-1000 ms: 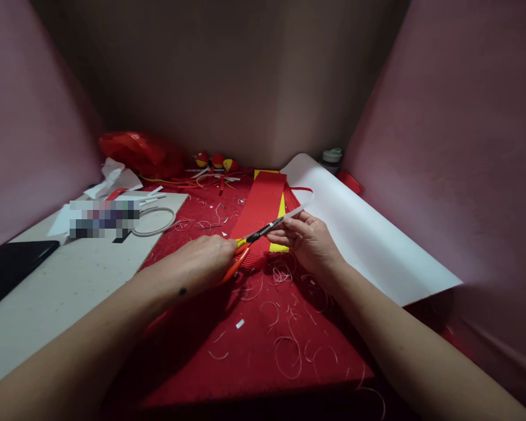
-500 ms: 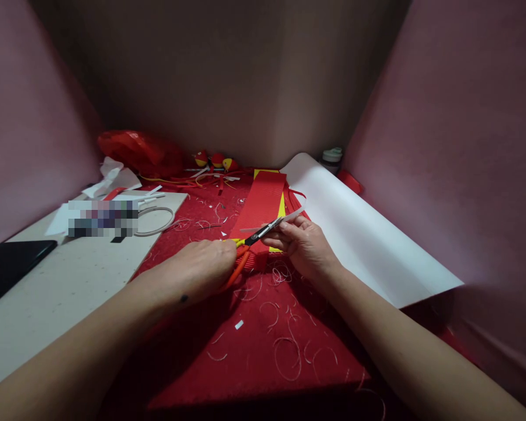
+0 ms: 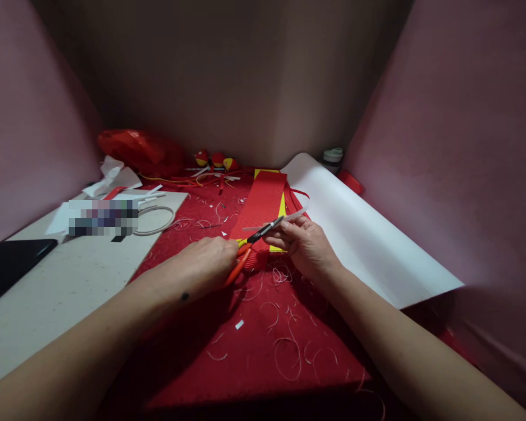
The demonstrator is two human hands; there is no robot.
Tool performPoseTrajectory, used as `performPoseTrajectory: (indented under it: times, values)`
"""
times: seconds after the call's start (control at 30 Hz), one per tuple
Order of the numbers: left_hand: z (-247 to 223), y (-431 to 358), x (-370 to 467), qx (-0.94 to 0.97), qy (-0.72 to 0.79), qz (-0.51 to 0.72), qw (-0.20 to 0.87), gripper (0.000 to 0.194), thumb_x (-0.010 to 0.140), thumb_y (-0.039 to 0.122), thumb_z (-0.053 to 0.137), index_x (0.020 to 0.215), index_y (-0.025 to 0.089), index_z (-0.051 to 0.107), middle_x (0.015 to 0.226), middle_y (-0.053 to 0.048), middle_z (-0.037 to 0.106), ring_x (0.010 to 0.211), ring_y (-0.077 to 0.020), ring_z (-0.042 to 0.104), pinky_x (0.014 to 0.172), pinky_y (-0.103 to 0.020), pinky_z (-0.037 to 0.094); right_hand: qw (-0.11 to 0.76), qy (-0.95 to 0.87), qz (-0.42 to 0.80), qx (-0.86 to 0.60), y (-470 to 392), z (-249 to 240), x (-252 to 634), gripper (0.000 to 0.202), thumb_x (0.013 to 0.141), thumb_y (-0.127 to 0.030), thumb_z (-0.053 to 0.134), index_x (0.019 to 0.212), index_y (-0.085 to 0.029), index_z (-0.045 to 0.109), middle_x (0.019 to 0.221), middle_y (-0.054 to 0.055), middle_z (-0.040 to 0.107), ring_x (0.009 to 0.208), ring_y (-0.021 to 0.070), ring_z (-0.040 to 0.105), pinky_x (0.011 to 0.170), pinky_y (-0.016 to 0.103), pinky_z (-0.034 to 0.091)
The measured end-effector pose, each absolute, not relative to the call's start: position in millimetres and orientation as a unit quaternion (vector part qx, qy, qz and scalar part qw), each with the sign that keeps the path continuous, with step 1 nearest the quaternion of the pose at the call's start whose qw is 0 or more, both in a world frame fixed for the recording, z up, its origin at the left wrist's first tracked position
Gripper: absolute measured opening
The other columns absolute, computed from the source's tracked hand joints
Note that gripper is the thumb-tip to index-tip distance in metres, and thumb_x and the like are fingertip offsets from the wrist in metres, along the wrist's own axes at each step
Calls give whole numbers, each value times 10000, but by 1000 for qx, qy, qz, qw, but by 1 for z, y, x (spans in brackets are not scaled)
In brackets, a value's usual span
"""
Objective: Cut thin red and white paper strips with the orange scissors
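Observation:
My left hand (image 3: 214, 257) is wrapped around the scissors (image 3: 241, 264), gripping their orange and yellow handles. Their dark blades point up and right, with the tips close to the fingers of my right hand (image 3: 305, 242). Between thumb and fingers, my right hand pinches a thin whitish strip (image 3: 296, 214), which passes by the blades. Below the blades lies a red corrugated sheet (image 3: 263, 196), on top of a yellow sheet (image 3: 282, 206). Whether the blades touch the strip is hard to make out.
Cut threads and white scraps (image 3: 239, 324) litter the red cloth (image 3: 245, 362). At right lies a large curled white sheet (image 3: 355, 234). A pale board (image 3: 92, 275) at left bears a black flat object (image 3: 17, 266). Small red-yellow ornaments (image 3: 217, 159), a red bag (image 3: 135, 149) and a bottle (image 3: 332, 156) stand behind.
The scissors have closed somewhat, and my left hand has shifted slightly up and right. The strip in my right hand has moved only a little.

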State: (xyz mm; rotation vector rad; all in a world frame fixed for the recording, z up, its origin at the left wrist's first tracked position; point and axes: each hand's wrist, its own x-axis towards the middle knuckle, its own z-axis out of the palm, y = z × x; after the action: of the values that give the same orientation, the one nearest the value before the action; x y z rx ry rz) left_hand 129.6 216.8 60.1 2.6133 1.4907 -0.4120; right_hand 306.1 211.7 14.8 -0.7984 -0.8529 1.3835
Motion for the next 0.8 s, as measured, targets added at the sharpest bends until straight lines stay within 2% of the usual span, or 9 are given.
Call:
performPoseTrajectory:
  times: [0.07, 0.17, 0.23, 0.3, 0.37, 0.43, 0.6, 0.8]
  values:
    - [63, 220, 127, 850, 519, -77, 54, 233, 813, 283, 371, 897, 178, 561, 731, -107, 635, 609, -225, 580, 497, -295, 321, 611, -381, 603, -342, 212, 15, 307, 97, 734, -200, 605, 733, -176, 511, 746, 51, 688, 737, 170, 674, 784, 336, 538]
    - [65, 228, 121, 812, 568, 107, 75, 242, 809, 349, 425, 903, 165, 552, 740, -96, 620, 639, -203, 568, 543, -292, 355, 610, -383, 608, -334, 212, 15, 308, 74, 739, -195, 603, 733, -172, 534, 753, 56, 687, 747, 183, 677, 784, 339, 536]
    - [65, 232, 120, 776, 564, 217, 179, 242, 773, 373, 504, 894, 169, 551, 700, -53, 597, 596, -161, 549, 528, -265, 362, 613, -372, 612, -334, 211, 17, 308, 75, 734, -182, 611, 739, -170, 538, 709, 39, 672, 690, 175, 676, 714, 318, 551]
    - [65, 234, 121, 724, 539, 267, 338, 253, 746, 373, 555, 900, 172, 549, 634, -5, 559, 515, -115, 512, 472, -230, 347, 617, -362, 615, -331, 211, 18, 308, 81, 731, -171, 618, 742, -167, 538, 675, 26, 659, 633, 157, 667, 648, 284, 551]
    - [65, 232, 123, 681, 501, 271, 460, 254, 746, 389, 572, 866, 166, 561, 581, 20, 522, 461, -84, 477, 426, -202, 318, 623, -358, 615, -325, 210, 19, 307, 82, 730, -162, 619, 743, -162, 538, 677, 26, 658, 608, 144, 661, 617, 259, 544]
    - [66, 230, 125, 662, 469, 269, 519, 250, 738, 392, 595, 807, 153, 579, 558, 24, 516, 437, -66, 457, 405, -187, 304, 624, -356, 616, -323, 210, 20, 307, 83, 726, -151, 620, 743, -156, 540, 684, 30, 662, 590, 138, 658, 603, 250, 540]
    - [66, 228, 124, 645, 463, 269, 545, 101, 683, 216, 641, 683, 134, 581, 429, 37, 487, 370, -55, 426, 368, -172, 283, 610, -357, 624, -332, 208, 21, 305, 72, 714, -135, 612, 740, -154, 548, 655, 16, 649, 546, 133, 646, 542, 239, 523]
    - [64, 233, 122, 656, 453, 254, 547, 107, 697, 197, 605, 620, 136, 562, 409, 34, 491, 357, -55, 424, 359, -171, 277, 618, -364, 607, -343, 209, 24, 307, 45, 728, -157, 605, 734, -146, 561, 606, 14, 639, 511, 120, 624, 497, 221, 505]
